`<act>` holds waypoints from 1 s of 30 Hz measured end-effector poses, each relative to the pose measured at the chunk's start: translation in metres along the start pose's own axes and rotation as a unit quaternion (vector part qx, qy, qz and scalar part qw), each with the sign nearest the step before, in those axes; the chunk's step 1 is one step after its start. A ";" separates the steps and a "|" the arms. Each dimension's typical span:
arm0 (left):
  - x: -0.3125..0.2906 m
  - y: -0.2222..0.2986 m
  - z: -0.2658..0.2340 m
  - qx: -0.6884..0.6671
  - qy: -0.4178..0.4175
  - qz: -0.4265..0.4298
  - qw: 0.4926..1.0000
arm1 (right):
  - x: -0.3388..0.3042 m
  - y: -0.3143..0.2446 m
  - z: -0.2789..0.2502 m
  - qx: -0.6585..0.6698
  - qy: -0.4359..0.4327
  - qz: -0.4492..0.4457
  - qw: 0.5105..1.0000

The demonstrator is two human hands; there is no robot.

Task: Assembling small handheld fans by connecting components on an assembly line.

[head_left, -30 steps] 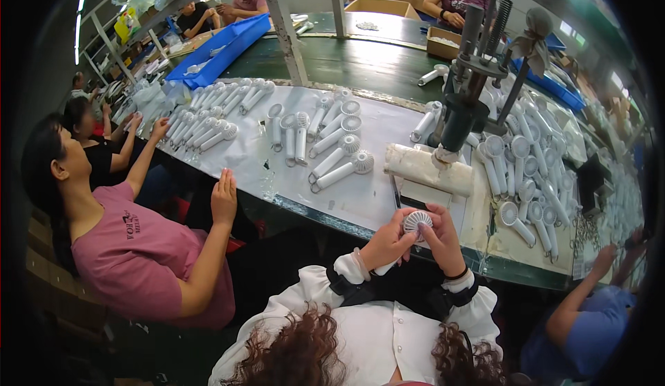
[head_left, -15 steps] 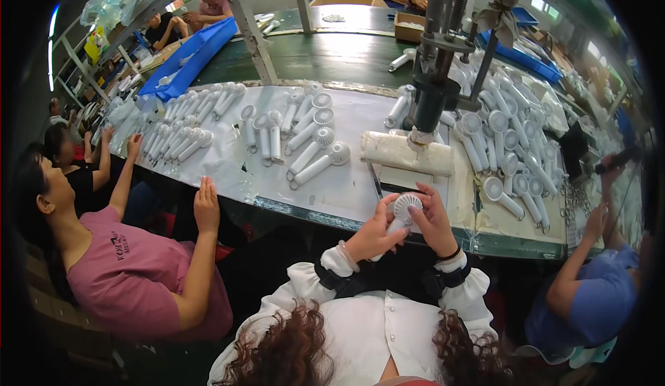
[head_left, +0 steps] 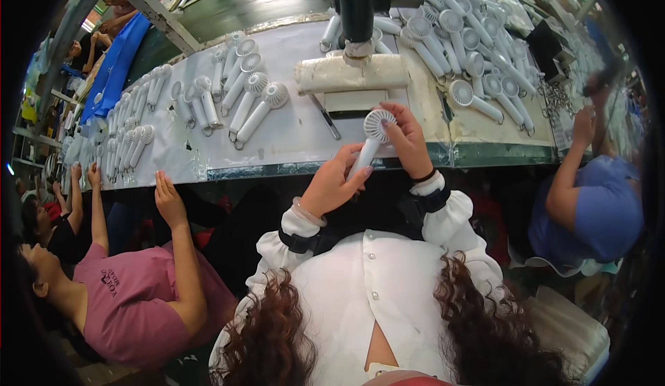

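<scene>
A white handheld fan [head_left: 366, 152] is between my two hands, its round ribbed head tilted up and away from me. My left hand [head_left: 330, 184] is closed round the lower handle. My right hand [head_left: 407, 142] grips the head from the right, thumb on its edge. Both hands are at the table's front edge, just short of a dark press [head_left: 357, 5] with a cloth-wrapped tip. Beneath that tip lies a bar wrapped in off-white material [head_left: 352, 74]. A slim dark tool [head_left: 325, 117] rests on the table, left of the fan head.
More white fans [head_left: 258, 109] stand in rows on the left, and a heap of fans [head_left: 463, 99] covers the right side. A co-worker in a pink shirt [head_left: 142, 292] sits to my left, another in blue [head_left: 589, 209] to my right. A metal post [head_left: 156, 12] rises at upper left.
My view has tilted downward, so the table sits higher in the picture. My hands have turned the fan, and more of its handle shows. My right hand has shifted up beside its head.
</scene>
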State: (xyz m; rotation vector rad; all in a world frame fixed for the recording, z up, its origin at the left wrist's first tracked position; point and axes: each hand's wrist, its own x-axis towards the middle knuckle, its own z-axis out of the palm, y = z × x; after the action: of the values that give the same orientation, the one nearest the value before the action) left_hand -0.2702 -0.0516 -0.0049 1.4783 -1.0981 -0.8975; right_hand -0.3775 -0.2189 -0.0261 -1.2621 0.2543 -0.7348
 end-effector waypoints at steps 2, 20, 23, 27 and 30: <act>0.001 0.001 -0.006 0.082 0.034 0.051 0.995 | -0.003 -0.003 -0.006 0.003 -0.005 0.015 1.000; 0.015 0.003 -0.051 0.403 0.165 0.233 0.870 | -0.003 0.001 -0.009 0.051 0.006 0.024 0.998; 0.014 0.002 -0.036 0.296 0.158 0.200 0.921 | 0.002 -0.005 -0.011 0.012 0.004 0.031 0.999; 0.022 0.010 -0.020 -0.156 0.032 0.043 0.986 | 0.016 -0.009 0.007 0.072 -0.058 0.039 0.995; 0.031 0.014 -0.013 -0.309 0.002 -0.064 0.949 | 0.018 -0.010 0.013 0.057 -0.086 0.060 0.993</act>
State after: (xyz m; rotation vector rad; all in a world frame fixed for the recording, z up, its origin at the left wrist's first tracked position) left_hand -0.2512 -0.0778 0.0112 1.0274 -0.6297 -1.1959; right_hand -0.3599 -0.2215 -0.0087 -1.1826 0.1435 -0.5263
